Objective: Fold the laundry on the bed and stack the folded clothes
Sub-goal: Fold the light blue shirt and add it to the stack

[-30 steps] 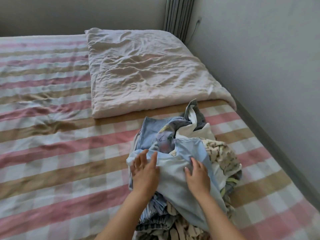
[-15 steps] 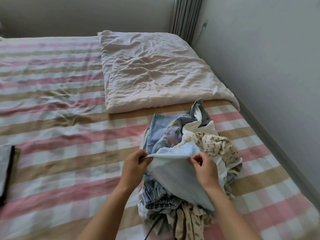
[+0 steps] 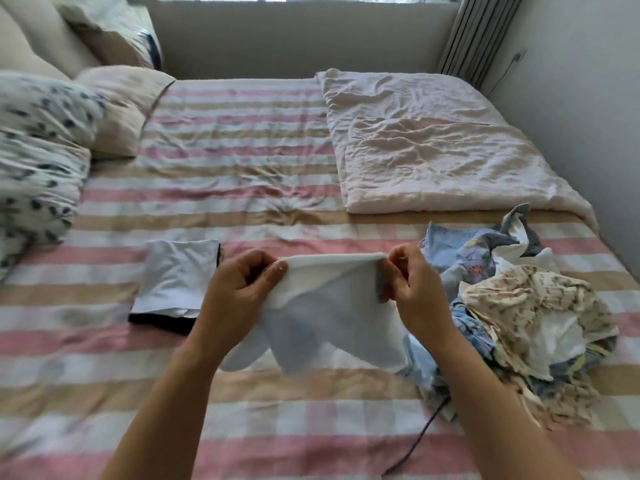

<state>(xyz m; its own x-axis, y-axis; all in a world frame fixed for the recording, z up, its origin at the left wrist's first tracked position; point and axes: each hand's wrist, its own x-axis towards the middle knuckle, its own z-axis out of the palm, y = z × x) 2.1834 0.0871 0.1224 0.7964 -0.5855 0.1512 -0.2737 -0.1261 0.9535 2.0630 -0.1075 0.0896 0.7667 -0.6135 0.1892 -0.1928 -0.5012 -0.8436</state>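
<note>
at centre frame, pinching the top edge of a pale blue garment between left hand and right hand, with the fingers of each curled and pressed against the thumb on a corner of the cloth. stretched taut between the two grips and raised off the bed, lower part hanging loose and blurred. just to the right, partly behind the right forearm, a jumbled pile of unfolded laundry in blue prints, cream and white. left of centre, flat on the striped cover, a folded stack, with a white piece on top and a dark one beneath. in the upper right, a folded, wrinkled pinkish quilt. along the left edge, pillows. near the bottom, a dark cord trailing out from under the pile.
</note>
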